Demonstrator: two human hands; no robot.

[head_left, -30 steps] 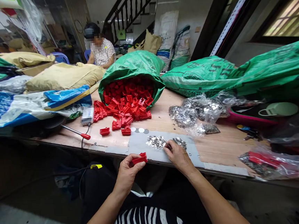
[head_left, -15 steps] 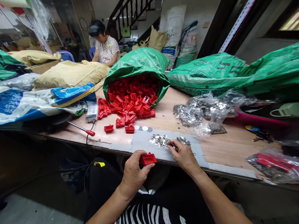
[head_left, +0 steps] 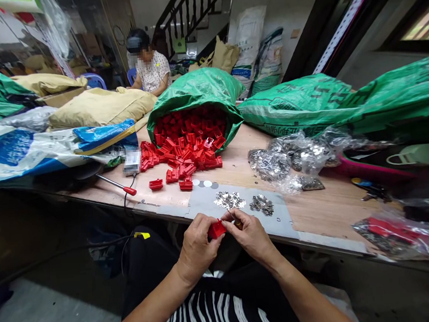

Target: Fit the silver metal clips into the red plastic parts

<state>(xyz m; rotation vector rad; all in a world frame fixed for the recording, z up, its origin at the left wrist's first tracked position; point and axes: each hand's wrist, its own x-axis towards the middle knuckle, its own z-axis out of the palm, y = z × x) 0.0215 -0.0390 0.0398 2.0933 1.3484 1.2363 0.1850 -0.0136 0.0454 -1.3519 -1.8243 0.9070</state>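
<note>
My left hand (head_left: 198, 242) is closed around a small red plastic housing (head_left: 216, 229), held just off the table's front edge. At the housing's right side are the pinched fingertips of my right hand (head_left: 251, 233). A small tool with a yellowish handle (head_left: 238, 223) sits in that hand, its kind mostly hidden by the fingers. Whether the fingertips also hold a tiny metal piece I cannot see. Beyond the hands, a pile of shiny flat metal pieces (head_left: 229, 200) and a darker pile of small metal parts (head_left: 262, 205) lie on a grey sheet (head_left: 283, 220).
Loose red housings (head_left: 184, 158) spill from a green sack (head_left: 197, 90). A red-tipped metal lever (head_left: 117, 184) juts out at left. Clear bags of metal parts (head_left: 293, 159) lie at right, near a pink tray (head_left: 354, 170). Another person (head_left: 149, 66) sits across the table.
My right hand has moved left from the metal piles to the red housing. The left hand has turned the housing and shifted slightly; the darker pile is now uncovered.
</note>
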